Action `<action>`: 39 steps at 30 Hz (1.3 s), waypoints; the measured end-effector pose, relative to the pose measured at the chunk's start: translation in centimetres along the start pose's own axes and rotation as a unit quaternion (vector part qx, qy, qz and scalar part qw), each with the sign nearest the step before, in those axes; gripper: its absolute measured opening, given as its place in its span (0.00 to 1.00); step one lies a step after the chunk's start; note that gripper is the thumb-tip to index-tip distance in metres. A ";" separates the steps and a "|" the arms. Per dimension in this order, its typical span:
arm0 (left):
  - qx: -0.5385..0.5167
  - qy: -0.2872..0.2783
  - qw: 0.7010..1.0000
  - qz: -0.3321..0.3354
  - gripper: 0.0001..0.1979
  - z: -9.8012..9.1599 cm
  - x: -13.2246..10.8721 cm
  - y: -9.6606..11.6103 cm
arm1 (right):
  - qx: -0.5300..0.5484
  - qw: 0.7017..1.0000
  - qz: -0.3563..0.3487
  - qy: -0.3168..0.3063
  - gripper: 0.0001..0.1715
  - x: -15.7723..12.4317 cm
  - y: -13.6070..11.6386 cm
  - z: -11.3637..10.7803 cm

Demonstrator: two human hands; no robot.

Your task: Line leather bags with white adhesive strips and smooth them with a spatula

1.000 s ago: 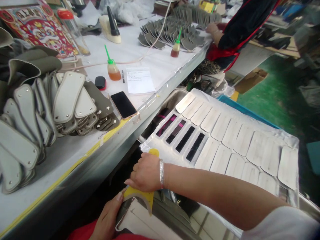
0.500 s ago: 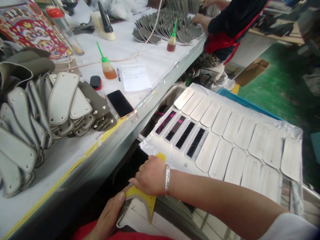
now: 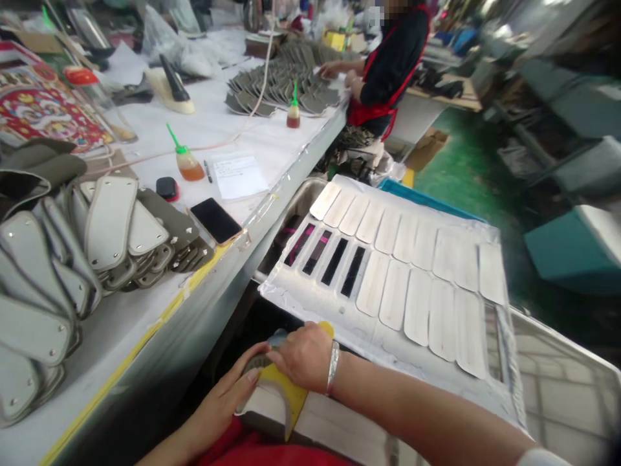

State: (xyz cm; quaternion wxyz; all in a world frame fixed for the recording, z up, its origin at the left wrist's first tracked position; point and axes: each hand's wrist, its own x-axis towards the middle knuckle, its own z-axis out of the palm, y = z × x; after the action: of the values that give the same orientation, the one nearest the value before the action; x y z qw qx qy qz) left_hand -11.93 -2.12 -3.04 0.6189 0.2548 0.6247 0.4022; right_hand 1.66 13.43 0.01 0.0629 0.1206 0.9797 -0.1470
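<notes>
Head view: since the earlier frame, the left hand [image 3: 240,382]'s fingers reach further up beside the right hand [image 3: 308,357], and more of a co-worker [image 3: 391,71] shows. Low before the person, the right grip clasps one yellow curved tool [image 3: 294,398] over a white-faced piece [image 3: 264,401], whose end the left grip pinches. Two green-tipped bottles [image 3: 190,167] and one phone [image 3: 216,220] occupy the table [image 3: 121,323].

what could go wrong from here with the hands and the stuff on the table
The yellow piece could slip in the right hand and catch the left hand close beside it. The phone lies near the edge of the table; a bump might knock it off. The nearer green-tipped bottle could tip and wet the paper.
</notes>
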 end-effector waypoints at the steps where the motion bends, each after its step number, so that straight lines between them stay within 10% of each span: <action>1: 0.003 -0.013 1.000 -0.007 0.28 -0.4 -0.2 0.3 | -0.011 1.000 0.012 -0.012 0.27 -0.5 -0.2 -0.4; 8: -0.054 -0.163 0.985 -0.005 0.26 -3.0 0.2 1.2 | 0.068 0.951 0.301 0.007 0.28 -10.4 -2.7 -4.4; 14: 0.023 -0.158 0.987 0.030 0.26 -3.3 1.0 1.6 | 0.376 0.866 0.317 0.091 0.10 -17.5 -9.3 -2.4; 20: 0.077 -0.134 0.988 0.014 0.26 -3.3 -0.1 2.5 | 0.490 0.769 0.357 0.205 0.15 -14.9 -14.9 3.0; 27: 0.043 -0.173 0.984 -0.016 0.30 -3.2 -0.7 1.8 | 0.667 0.601 0.389 0.205 0.12 -9.1 -19.8 4.2; 39: -0.027 -0.246 0.969 -0.013 0.33 -3.3 -1.2 1.2 | 0.816 0.428 0.352 0.163 0.09 -4.4 -20.6 6.2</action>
State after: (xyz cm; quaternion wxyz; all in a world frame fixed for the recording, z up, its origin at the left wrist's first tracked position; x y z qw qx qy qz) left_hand -15.27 -3.07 -1.67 0.7655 0.3209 0.4449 0.3363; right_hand 1.23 -8.53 0.44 -0.1796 0.4723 0.2675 -0.8204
